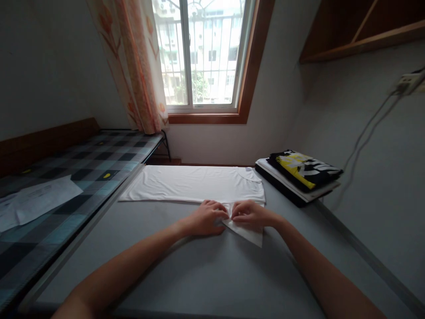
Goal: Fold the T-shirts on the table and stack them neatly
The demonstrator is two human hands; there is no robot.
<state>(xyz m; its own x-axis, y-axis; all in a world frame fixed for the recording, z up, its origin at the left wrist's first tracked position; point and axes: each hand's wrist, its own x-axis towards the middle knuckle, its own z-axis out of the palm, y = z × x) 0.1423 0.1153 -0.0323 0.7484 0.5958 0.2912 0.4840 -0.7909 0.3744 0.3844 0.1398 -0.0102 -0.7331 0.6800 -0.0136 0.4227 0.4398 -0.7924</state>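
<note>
A white T-shirt (195, 184) lies spread lengthwise across the grey tabletop, its body folded into a long strip with the collar at the right end. One sleeve sticks out toward me from its near edge. My left hand (209, 217) pinches the left side of that sleeve, fingers bent and closed on the cloth. Close beside it, my right hand (249, 213) is also closed on the sleeve, fingertips together on the fabric. A pointed corner of the sleeve hangs out below the right hand, flat on the table.
Folded clothes (299, 175) are stacked at the table's back right, a black-and-yellow printed one on top. To the left stands a bed with a checked cover (96, 153) and a white paper or plastic sheet (43, 199). A curtain (136, 66) hangs by the window.
</note>
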